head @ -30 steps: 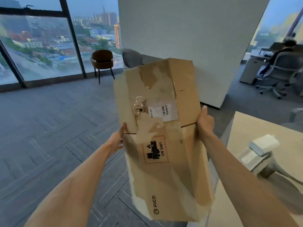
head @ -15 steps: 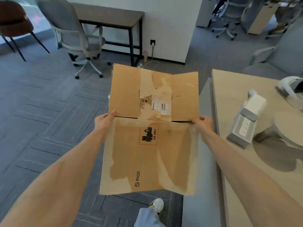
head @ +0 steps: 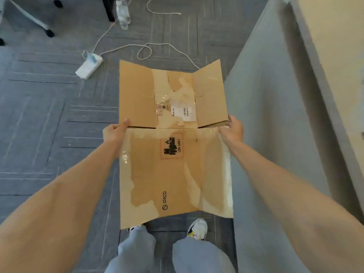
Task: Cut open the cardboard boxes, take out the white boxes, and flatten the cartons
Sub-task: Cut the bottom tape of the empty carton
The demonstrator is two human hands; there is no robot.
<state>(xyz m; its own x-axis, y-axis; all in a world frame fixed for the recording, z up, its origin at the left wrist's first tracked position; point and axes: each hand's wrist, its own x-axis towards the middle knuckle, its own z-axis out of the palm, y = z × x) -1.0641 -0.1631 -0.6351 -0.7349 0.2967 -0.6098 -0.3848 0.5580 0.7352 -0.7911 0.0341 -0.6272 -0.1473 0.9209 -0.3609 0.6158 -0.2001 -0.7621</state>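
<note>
Bare forearms (head: 74,190); pale blue jeans (head: 197,257); white trainers (head: 198,227), dark markings

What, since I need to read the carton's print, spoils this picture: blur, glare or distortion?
Head view: wide-angle stretch swells the forearms at the lower corners; tape on the carton shines near the left hand; UN 3481 and PICO are legible; the shipping label is too soft to read.

Place: office. Evidence:
- grey line-patterned carpet tiles (head: 49,119) beneath me
- white power strip (head: 89,66) with long white cable (head: 165,45), loose on floor
- swivel-chair base with black casters (head: 49,33), far left
- pale beige desk top (head: 334,46) above grey side panel (head: 275,95), my right
- clear plastic bottle (head: 123,12) beside black desk leg (head: 110,8)
</note>
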